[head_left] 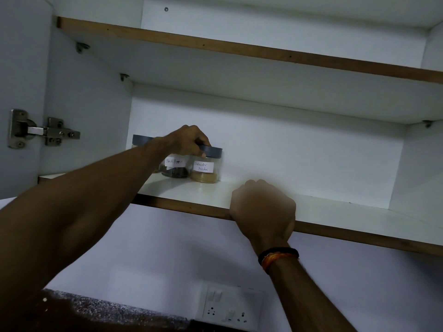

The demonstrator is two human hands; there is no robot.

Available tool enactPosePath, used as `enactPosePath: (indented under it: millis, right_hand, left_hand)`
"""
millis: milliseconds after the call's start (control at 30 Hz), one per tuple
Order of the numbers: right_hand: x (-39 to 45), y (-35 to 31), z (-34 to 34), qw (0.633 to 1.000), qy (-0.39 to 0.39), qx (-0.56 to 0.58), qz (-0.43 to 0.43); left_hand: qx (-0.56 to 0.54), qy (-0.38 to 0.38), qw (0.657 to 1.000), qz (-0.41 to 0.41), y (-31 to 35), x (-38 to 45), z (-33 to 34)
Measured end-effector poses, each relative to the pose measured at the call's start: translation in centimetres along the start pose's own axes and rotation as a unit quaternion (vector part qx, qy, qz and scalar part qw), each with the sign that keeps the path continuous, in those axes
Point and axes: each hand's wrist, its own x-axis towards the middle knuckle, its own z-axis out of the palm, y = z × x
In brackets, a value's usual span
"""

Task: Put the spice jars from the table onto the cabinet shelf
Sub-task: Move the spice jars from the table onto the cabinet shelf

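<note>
The left hand point(189, 140) reaches deep into the open cabinet and curls over the grey lids at the far left of the lower shelf point(335, 212), its fingertips wrapped down over the lid of the coriander powder jar point(205, 167). That jar stands upright on the shelf, touching the black pepper jar point(174, 167) on its left. A third jar point(141, 142) sits further left in the corner, mostly hidden behind the forearm, so its label cannot be read. Gripping from the top probably lets the hand set each jar down tight against its neighbour with the handwritten labels facing out, forming a neat row along the back wall.

The right hand point(262, 207) is clenched over the near wooden edge of the same shelf, well apart from the jars. It holds no jar and seems to brace the person while they stretch upward. A black and orange thread band point(278, 256) circles that wrist.

The upper shelf point(239, 47) is above. On the left wall a metal hinge point(43, 130) shows, and below, a switch and socket plate point(230, 307) sits beside a speckled countertop point(107, 310).
</note>
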Motion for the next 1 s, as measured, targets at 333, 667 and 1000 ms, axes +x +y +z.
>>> enactPosePath:
  millis: [333, 667, 1000]
  right_hand:
    - [0.1, 0.1, 0.2, 1.000, -0.006, -0.004, 0.002]
    - [0.2, 0.1, 0.3, 1.000, -0.011, -0.025, 0.003]
    - [0.3, 0.2, -0.1, 0.998, -0.050, -0.029, 0.014]
  left_hand:
    - [-0.010, 0.004, 1.000, 0.001, 0.0, -0.4, -0.1]
    - [-0.025, 0.007, 0.999, -0.028, 0.7, -0.6, 0.2]
    - [-0.038, 0.021, 0.997, -0.063, 2.3, -2.8, -0.3]
